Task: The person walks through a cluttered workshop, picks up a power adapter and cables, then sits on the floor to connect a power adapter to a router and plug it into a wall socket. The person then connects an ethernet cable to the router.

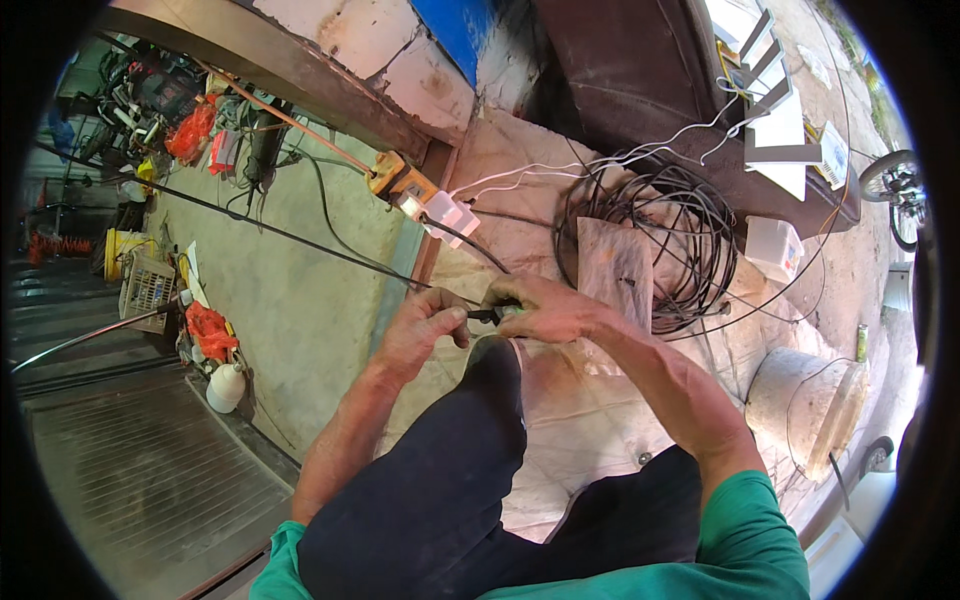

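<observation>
Both hands meet above my raised knee in dark trousers (450, 435). My left hand (420, 334) pinches a black cable (322, 247) between thumb and fingers; the cable stretches in from the upper left. Close against it, my right hand (551, 307) grips a small hand tool (491, 314) with a black front and a bit of green showing. Fingers cover most of that tool, so its exact kind is hidden. The cable's end, between the two hands, is also hard to make out. Right of my right hand lies a loose coil of black cable (720, 225).
A flat slab (615, 259) overlaps the coil. Ahead is a yellow power strip (401, 180) with white adapters (454, 217) plugged in. White routers with antennas (780, 135) rest on brown upholstered furniture (637, 67). A white bucket (795, 405) stands right; a spray bottle (226, 388) is left.
</observation>
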The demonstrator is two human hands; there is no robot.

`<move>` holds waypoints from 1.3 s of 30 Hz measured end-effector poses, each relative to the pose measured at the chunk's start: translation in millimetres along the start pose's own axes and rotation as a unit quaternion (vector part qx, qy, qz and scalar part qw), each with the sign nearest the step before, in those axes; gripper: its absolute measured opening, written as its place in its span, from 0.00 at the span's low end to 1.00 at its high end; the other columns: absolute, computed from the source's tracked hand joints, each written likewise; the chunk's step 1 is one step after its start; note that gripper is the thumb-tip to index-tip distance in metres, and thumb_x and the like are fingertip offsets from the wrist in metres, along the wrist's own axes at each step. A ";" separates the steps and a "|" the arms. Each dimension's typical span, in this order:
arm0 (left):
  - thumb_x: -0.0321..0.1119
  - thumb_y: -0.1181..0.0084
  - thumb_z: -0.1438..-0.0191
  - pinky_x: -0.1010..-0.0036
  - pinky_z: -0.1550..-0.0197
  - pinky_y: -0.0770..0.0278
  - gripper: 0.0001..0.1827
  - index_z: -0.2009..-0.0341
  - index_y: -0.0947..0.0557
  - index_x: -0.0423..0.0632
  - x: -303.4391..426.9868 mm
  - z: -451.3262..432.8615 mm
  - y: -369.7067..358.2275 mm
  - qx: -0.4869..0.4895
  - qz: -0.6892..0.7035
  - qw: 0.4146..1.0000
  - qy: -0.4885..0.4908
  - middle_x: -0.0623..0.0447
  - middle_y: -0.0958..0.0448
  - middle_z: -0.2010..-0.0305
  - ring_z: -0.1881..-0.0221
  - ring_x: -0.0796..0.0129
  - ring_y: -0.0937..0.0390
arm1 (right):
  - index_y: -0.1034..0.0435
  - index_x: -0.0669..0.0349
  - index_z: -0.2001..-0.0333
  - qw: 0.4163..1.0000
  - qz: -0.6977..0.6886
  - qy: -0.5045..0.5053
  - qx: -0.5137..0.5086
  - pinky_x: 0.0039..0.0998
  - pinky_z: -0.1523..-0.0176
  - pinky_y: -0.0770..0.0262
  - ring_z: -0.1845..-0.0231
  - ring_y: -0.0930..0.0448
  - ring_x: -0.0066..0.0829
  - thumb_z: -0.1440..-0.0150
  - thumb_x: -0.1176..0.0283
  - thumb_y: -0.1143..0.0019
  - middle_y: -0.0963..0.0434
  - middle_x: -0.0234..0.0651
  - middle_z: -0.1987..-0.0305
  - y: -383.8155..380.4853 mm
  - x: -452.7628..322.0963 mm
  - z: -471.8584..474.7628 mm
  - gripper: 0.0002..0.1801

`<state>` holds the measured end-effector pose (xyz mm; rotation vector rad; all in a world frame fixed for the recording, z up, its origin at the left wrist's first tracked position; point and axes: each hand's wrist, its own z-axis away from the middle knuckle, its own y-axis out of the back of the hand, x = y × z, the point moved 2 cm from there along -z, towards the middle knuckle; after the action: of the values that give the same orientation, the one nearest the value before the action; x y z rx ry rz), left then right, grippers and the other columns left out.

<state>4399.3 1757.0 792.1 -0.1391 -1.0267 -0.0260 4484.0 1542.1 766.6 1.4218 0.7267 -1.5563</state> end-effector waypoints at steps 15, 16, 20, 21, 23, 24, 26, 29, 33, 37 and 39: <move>0.34 0.40 0.34 0.72 0.62 0.21 0.08 0.58 0.20 0.43 -6.5 -47.2 24.4 0.000 0.160 0.986 0.055 0.53 0.18 0.69 0.69 0.68 0.20 | 0.20 0.69 0.60 0.993 0.018 -0.070 0.090 0.30 0.55 0.26 0.63 0.21 0.26 0.44 0.66 0.37 0.17 0.37 0.66 60.5 20.2 -26.5 0.15; 0.34 0.40 0.34 0.72 0.61 0.20 0.08 0.58 0.20 0.43 -7.7 -48.1 26.3 0.014 0.156 0.986 0.056 0.53 0.18 0.69 0.69 0.69 0.20 | 0.20 0.69 0.60 0.990 0.019 -0.077 0.116 0.30 0.55 0.26 0.63 0.21 0.26 0.44 0.66 0.37 0.17 0.37 0.66 65.9 25.9 -28.9 0.15; 0.34 0.41 0.34 0.71 0.59 0.19 0.08 0.55 0.21 0.44 -18.4 -49.4 35.0 0.066 0.178 0.980 0.059 0.53 0.18 0.64 0.66 0.68 0.19 | 0.19 0.67 0.60 0.977 0.051 -0.125 0.164 0.32 0.57 0.25 0.65 0.20 0.28 0.44 0.61 0.38 0.17 0.37 0.67 80.7 51.2 -55.2 0.18; 0.34 0.41 0.33 0.70 0.59 0.19 0.09 0.54 0.21 0.44 -17.2 -50.7 33.4 0.079 0.187 0.977 0.065 0.53 0.19 0.62 0.64 0.68 0.19 | 0.19 0.66 0.60 0.972 0.063 -0.146 0.176 0.32 0.57 0.25 0.65 0.20 0.28 0.44 0.60 0.38 0.16 0.38 0.68 80.7 58.0 -61.1 0.19; 0.34 0.42 0.33 0.69 0.58 0.19 0.10 0.52 0.23 0.43 -14.9 -55.4 29.7 0.108 0.205 0.970 0.077 0.52 0.20 0.59 0.62 0.67 0.18 | 0.19 0.66 0.60 0.961 0.057 -0.159 0.217 0.34 0.59 0.25 0.67 0.21 0.29 0.46 0.60 0.37 0.17 0.38 0.69 78.1 70.5 -71.1 0.19; 0.34 0.43 0.33 0.69 0.58 0.19 0.10 0.51 0.24 0.44 -14.6 -57.6 29.6 0.112 0.209 0.968 0.080 0.52 0.20 0.58 0.61 0.67 0.18 | 0.19 0.66 0.60 0.959 0.051 -0.161 0.227 0.34 0.59 0.25 0.68 0.21 0.29 0.46 0.60 0.36 0.18 0.38 0.70 75.0 77.8 -76.3 0.19; 0.34 0.44 0.32 0.68 0.57 0.18 0.11 0.50 0.25 0.44 -13.0 -63.2 30.6 0.122 0.218 0.964 0.087 0.52 0.21 0.57 0.59 0.66 0.18 | 0.19 0.66 0.61 0.958 0.046 -0.158 0.234 0.34 0.60 0.25 0.68 0.21 0.30 0.47 0.60 0.36 0.18 0.39 0.71 68.3 91.7 -88.8 0.19; 0.32 0.44 0.33 0.66 0.52 0.20 0.14 0.46 0.25 0.43 -22.5 -75.8 37.7 0.118 0.223 0.962 0.104 0.50 0.20 0.55 0.56 0.62 0.18 | 0.19 0.67 0.62 0.964 0.069 -0.137 0.218 0.34 0.60 0.25 0.68 0.21 0.30 0.48 0.60 0.35 0.18 0.40 0.71 69.0 109.4 -105.0 0.19; 0.29 0.46 0.34 0.65 0.54 0.19 0.13 0.46 0.25 0.42 -32.5 -86.7 44.6 0.094 0.244 0.961 0.092 0.49 0.20 0.55 0.55 0.60 0.18 | 0.19 0.67 0.61 0.976 0.103 -0.095 0.164 0.40 0.54 0.23 0.62 0.17 0.39 0.48 0.60 0.36 0.16 0.46 0.65 68.6 107.8 -121.1 0.19; 0.26 0.46 0.35 0.66 0.57 0.19 0.12 0.47 0.25 0.43 -49.8 -107.5 50.0 0.073 0.239 0.964 0.089 0.50 0.19 0.55 0.57 0.59 0.17 | 0.20 0.70 0.58 0.982 0.134 -0.065 0.112 0.35 0.53 0.23 0.63 0.18 0.34 0.48 0.62 0.34 0.15 0.44 0.64 69.2 103.3 -127.0 0.21; 0.25 0.47 0.34 0.66 0.59 0.18 0.11 0.48 0.24 0.44 -52.6 -113.3 46.0 0.057 0.246 0.964 0.084 0.51 0.18 0.55 0.59 0.60 0.17 | 0.20 0.69 0.56 0.984 0.145 -0.056 0.091 0.35 0.51 0.23 0.62 0.18 0.35 0.47 0.62 0.34 0.15 0.45 0.62 72.3 103.1 -128.4 0.22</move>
<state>4472.4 1785.7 684.7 -0.2797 -0.7994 0.4661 4611.6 1599.7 653.7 1.4843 0.2999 -1.4851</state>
